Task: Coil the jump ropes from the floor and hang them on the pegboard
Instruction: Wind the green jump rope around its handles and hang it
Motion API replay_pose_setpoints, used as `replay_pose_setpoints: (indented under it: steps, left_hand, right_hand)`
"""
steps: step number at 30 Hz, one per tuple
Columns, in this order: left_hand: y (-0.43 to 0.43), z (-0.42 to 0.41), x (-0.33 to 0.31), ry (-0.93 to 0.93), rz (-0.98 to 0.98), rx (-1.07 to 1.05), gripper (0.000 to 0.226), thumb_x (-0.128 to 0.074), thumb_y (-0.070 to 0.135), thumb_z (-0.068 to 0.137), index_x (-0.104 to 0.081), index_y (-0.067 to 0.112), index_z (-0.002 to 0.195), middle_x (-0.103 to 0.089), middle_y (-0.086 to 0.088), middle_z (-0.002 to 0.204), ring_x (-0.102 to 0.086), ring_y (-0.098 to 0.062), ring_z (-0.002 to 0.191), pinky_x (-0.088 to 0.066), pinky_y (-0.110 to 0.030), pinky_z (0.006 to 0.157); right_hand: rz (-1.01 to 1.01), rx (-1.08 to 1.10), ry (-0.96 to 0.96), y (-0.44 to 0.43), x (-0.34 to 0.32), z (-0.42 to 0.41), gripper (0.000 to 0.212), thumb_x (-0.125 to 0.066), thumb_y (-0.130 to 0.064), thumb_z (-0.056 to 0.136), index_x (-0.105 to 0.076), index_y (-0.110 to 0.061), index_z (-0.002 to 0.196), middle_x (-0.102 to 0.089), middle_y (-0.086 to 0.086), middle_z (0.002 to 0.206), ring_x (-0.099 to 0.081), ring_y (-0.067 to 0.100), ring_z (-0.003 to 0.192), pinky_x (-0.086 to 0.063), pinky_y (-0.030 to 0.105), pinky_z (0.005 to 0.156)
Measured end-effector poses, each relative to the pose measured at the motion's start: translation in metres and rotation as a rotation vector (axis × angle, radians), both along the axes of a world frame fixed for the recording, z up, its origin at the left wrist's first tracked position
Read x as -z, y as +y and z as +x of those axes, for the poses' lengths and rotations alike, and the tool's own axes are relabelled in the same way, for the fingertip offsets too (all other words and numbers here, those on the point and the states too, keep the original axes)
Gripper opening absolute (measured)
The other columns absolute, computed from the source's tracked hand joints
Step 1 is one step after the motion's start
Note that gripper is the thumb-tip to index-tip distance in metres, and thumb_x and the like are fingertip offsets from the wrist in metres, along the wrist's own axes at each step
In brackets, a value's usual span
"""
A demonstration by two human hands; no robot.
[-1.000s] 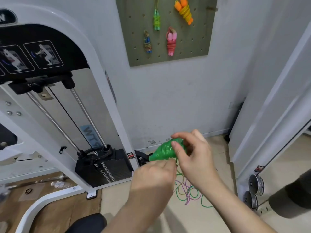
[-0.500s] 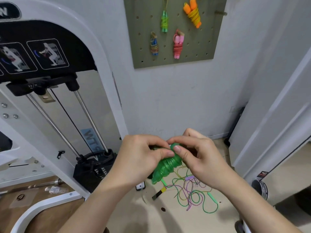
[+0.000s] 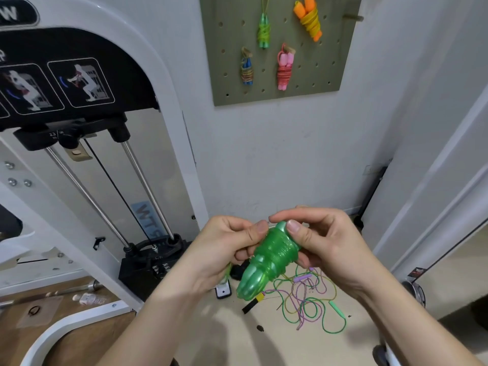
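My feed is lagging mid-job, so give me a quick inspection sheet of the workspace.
Surface: floor, pale, partly shadowed.
Job's things: green jump rope wound into a bundle; pegboard holds four coiled ropes: lime rope, orange rope, blue rope, pink rope; one peg free; loose ropes tangled on floor.
Clutter: plastic bottle, black-and-yellow object on floor.
Hands: left hand and right hand both grip the green bundle.
Cables: black machine cable runs to the weight stack.
Surroundings: weight machine left, white wall behind.

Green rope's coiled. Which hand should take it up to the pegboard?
Right, probably. The right hand grips the green rope bundle by its upper end, and the free peg sits at the upper right of the pegboard. The left hand only pinches near the top.
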State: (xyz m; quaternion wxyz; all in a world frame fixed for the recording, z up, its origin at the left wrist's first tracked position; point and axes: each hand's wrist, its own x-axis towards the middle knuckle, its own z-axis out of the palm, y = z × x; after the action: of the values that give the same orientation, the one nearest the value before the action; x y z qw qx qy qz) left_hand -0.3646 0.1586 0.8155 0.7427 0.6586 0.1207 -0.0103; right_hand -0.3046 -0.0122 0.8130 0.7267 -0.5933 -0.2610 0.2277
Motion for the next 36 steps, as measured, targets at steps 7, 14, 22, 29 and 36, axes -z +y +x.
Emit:
replay_pose_setpoints:
  steps: [7,14,22,29,36]
  left_hand:
    - [-0.028,-0.011,0.040,-0.070,0.273,-0.196,0.036,-0.057,0.020,0.092,-0.060,0.019,0.056,-0.049,0.006,0.048,-0.035,-0.011,0.045,-0.027,-0.021,0.044]
    - [-0.019,-0.028,0.044,-0.418,1.393,-0.061,0.028,-0.044,0.036,0.090,-0.068,0.025,0.086,-0.057,0.009,0.060,-0.057,-0.014,0.054,-0.047,-0.026,0.046]
    - [0.006,-0.016,0.007,-0.499,1.606,0.010,0.038,-0.041,0.045,0.083,-0.068,0.025,0.065,-0.055,0.006,0.054,-0.057,-0.018,0.049,-0.046,-0.026,0.041]
    - [0.010,-0.008,-0.028,-0.298,1.214,0.056,0.022,-0.068,0.048,0.077,-0.076,0.029,0.082,-0.072,0.007,0.075,-0.065,-0.010,0.077,-0.050,-0.032,0.075]
    - [0.012,0.004,-0.017,-0.059,0.121,0.484,0.036,-0.076,0.038,0.075,-0.075,0.011,0.099,-0.061,-0.010,0.073,-0.042,-0.015,0.053,-0.034,-0.018,0.050]
  right_hand:
    - [0.252,0.193,0.202,0.016,0.023,0.005,0.029,-0.080,-0.022,0.069,-0.072,-0.006,0.091,-0.051,0.021,0.080,-0.049,0.020,0.042,-0.038,0.021,0.041]
    - [-0.172,0.504,-0.244,0.010,0.032,0.011,0.019,-0.066,-0.001,0.087,-0.068,-0.020,0.090,-0.051,0.008,0.076,-0.058,0.020,0.048,-0.044,0.026,0.049]
    - [-0.387,0.458,-0.790,0.003,0.022,0.011,0.015,-0.063,-0.020,0.084,-0.071,-0.023,0.097,-0.044,-0.011,0.076,-0.048,0.007,0.058,-0.037,0.011,0.058]
    - [-0.271,0.200,-0.642,-0.011,-0.001,0.005,0.015,-0.061,-0.015,0.085,-0.072,-0.021,0.094,-0.052,0.003,0.082,-0.056,0.014,0.057,-0.049,0.027,0.054]
    - [-0.056,0.007,-0.305,-0.024,-0.016,0.009,0.015,-0.060,-0.015,0.085,-0.071,-0.023,0.089,-0.057,0.005,0.082,-0.051,0.012,0.055,-0.039,0.017,0.051]
